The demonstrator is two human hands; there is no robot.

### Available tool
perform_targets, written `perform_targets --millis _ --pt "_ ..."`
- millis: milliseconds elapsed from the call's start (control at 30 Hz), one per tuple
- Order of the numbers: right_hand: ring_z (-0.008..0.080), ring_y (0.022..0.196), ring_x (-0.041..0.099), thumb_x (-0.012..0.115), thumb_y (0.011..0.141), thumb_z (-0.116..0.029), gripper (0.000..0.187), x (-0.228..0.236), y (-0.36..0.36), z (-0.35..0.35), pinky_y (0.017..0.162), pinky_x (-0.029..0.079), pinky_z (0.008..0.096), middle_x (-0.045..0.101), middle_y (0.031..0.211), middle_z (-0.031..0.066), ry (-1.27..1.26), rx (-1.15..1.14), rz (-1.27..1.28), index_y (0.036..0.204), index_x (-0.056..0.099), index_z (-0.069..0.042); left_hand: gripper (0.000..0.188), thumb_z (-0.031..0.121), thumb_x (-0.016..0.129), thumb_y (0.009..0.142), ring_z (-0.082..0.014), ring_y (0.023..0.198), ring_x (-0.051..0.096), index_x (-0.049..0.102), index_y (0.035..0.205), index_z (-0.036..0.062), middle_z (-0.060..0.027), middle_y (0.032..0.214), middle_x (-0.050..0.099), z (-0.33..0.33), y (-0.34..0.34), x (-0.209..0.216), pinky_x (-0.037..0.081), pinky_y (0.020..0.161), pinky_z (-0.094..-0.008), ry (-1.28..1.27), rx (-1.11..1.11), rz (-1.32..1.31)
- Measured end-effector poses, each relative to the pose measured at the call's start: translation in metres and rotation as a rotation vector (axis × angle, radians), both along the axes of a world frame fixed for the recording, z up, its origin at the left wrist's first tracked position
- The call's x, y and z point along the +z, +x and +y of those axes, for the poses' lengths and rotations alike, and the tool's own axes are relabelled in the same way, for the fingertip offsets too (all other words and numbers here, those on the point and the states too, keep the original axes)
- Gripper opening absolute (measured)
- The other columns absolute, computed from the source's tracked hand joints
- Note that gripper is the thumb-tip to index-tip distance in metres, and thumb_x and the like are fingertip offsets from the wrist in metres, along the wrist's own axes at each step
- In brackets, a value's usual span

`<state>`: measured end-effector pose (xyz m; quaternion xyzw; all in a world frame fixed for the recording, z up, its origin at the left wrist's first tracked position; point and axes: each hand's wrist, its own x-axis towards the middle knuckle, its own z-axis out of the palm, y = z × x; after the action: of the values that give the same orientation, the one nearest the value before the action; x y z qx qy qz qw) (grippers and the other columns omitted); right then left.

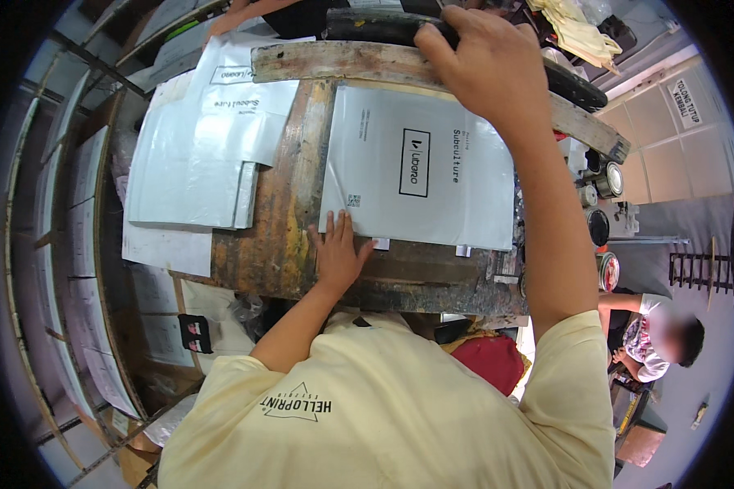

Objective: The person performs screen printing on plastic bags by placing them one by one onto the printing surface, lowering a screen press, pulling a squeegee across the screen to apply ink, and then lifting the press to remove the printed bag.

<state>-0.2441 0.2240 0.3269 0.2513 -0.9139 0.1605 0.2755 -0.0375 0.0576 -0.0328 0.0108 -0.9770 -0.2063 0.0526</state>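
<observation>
A grey plastic mailer bag (391, 175) with black printing and a boxed logo lies flat on the stained wooden worktable (281, 212). My left hand (340, 251) rests at its near-left edge, open, fingers spread and tips touching the plastic. At the far side my right hand (493, 69) has its fingers curled over a thick black bar (375, 26), just beyond a worn, ink-marked wooden beam (342, 62). Part of my grip is hidden behind the knuckles. A stack of similar mailers (187, 183) lies to the left, with printed ones on top.
Metal shelving (98, 269) with pale sheets lines the left side. Several ink tins (607, 181) stand right of the table. Another person (648, 346) sits at the far right; a different person's arm (240, 15) reaches in at the top, by the mailer stack.
</observation>
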Motion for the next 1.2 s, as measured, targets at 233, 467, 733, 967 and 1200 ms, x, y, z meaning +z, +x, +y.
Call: perform_targets --millis 233,467,733,967,1200 --pt "0.0364 0.084 0.068 0.057 0.091 -0.041 0.044 -0.001 -0.015 0.005 0.085 0.047 0.0484 0.071 0.082 0.0194 0.044 0.036 0.096 0.085 0.070 0.000 0.028 0.006 0.064 0.095 -0.0402 0.095 0.071 0.070 0.121 -0.0029 -0.0250 0.107 0.073 0.014 -0.082 0.092 0.057 0.084 -0.0444 0.360 0.070 0.152" --pt "0.0347 0.084 0.069 0.055 0.093 -0.045 0.048 -0.014 -0.028 0.010 0.084 0.046 0.0503 0.073 0.086 0.0159 0.085 0.014 0.135 0.097 0.075 -0.002 0.029 0.002 0.063 0.094 -0.0316 0.085 0.073 0.074 0.121 0.0034 -0.0228 0.097 0.074 -0.029 -0.058 0.096 0.056 0.077 -0.0375 0.418 0.297 0.359" --pt "0.0351 0.090 0.066 0.058 0.092 -0.037 0.037 0.001 -0.031 0.007 0.085 0.043 0.0462 0.070 0.090 0.0169 0.062 -0.007 0.045 0.094 0.070 -0.002 0.028 0.005 0.061 0.098 -0.0103 0.079 0.066 0.075 0.122 0.0027 -0.0101 0.105 0.078 -0.221 -0.081 0.067 0.054 0.073 -0.0270 0.633 0.545 0.253" --pt "0.0381 0.085 0.057 0.060 0.088 -0.028 0.031 0.007 -0.021 -0.005 0.083 0.042 0.0463 0.062 0.088 0.0186 0.121 -0.054 -0.051 0.100 0.065 0.000 0.022 0.009 0.061 0.099 -0.0096 0.077 0.064 0.075 0.114 0.0014 -0.0064 0.092 0.076 -0.415 -0.091 0.045 0.053 0.072 -0.0262 0.337 0.575 0.282" --pt "0.0399 0.084 0.056 0.059 0.087 -0.024 0.029 0.004 -0.013 -0.002 0.080 0.040 0.0468 0.060 0.087 0.0208 0.084 0.006 -0.019 0.099 0.063 0.002 0.021 0.015 0.061 0.099 -0.0345 0.099 0.072 0.074 0.114 0.0073 -0.0193 0.104 0.075 -0.540 -0.087 0.052 0.054 0.090 -0.0406 -0.105 0.705 0.283"
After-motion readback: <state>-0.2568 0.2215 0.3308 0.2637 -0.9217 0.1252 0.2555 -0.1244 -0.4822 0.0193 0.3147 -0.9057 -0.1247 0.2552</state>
